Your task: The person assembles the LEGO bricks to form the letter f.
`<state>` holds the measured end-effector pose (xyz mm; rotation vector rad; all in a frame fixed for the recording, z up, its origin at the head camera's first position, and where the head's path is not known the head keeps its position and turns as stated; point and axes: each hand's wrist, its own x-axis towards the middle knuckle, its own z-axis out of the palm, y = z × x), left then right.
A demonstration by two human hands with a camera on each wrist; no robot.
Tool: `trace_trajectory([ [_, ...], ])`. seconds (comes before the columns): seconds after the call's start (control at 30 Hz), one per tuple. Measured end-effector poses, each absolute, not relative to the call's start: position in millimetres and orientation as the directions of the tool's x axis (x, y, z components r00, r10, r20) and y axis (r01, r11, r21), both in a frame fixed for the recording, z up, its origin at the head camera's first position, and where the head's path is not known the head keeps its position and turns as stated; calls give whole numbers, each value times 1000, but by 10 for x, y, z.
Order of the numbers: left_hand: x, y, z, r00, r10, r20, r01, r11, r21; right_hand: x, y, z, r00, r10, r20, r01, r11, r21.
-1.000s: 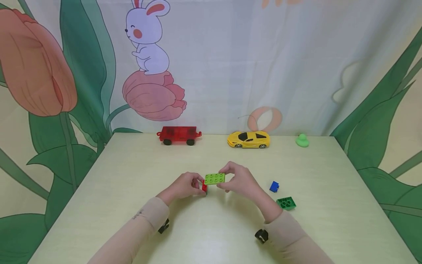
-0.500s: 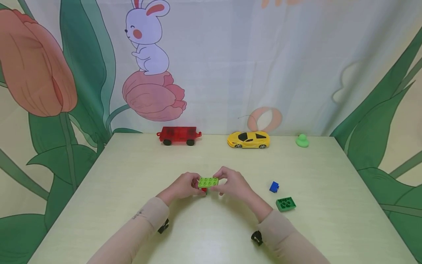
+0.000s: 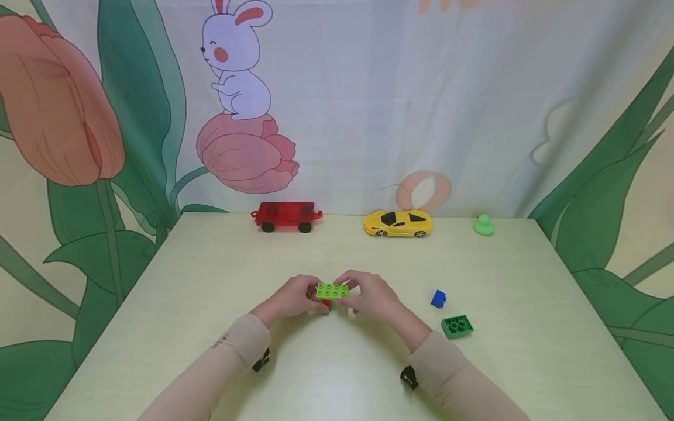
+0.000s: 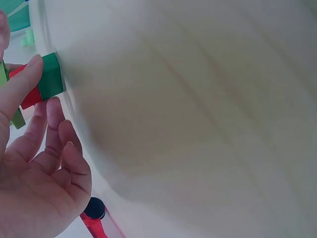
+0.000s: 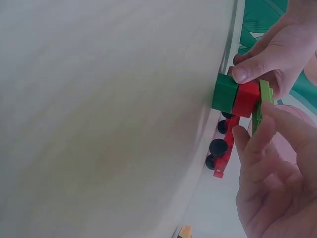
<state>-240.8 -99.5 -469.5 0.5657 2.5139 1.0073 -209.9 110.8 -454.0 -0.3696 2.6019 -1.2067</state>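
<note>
In the left wrist view a green block (image 4: 51,76) and a red block (image 4: 31,98) are joined, pinched between thumb and fingers of my left hand (image 4: 49,168). The right wrist view shows the red block (image 5: 246,99) stacked on the green one (image 5: 225,92). Against the red block's top lies a thin light-green plate (image 3: 332,292), studs up in the head view. My right hand (image 3: 371,296) pinches the plate's right end. My left hand (image 3: 295,297) is at its left, and the plate hides most of the stack from above.
A small blue brick (image 3: 438,299) and a dark green brick (image 3: 457,326), hollow side up, lie to the right. Along the table's back edge stand a red wagon (image 3: 286,214), a yellow car (image 3: 398,223) and a light-green toy (image 3: 483,225).
My right hand has carried the light-green plate left and slightly down, from beside the red block to over it. My left hand has stayed in place, holding the blocks.
</note>
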Motion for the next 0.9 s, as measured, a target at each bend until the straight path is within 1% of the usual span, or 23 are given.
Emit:
trace_trajectory([
  [0.23, -2422, -995, -4711, -847, 501, -179, 245, 666, 705, -2100, 1093, -4467, -932, -342, -119, -148, 660, -736],
  [0.5, -2417, -996, -4710, -847, 507, -161, 270, 670, 692, -2125, 1093, -4451, -925, -360, -125, -161, 667, -727],
  [0.73, -2420, -999, -4701, -845, 507, -171, 264, 673, 691, -2153, 1069, -4456, -921, -372, -117, -187, 683, -706],
  [0.9, -2432, -1006, -4716, -843, 511, -168, 267, 668, 694, -2162, 1061, -4463, -920, -364, -144, -164, 693, -702],
])
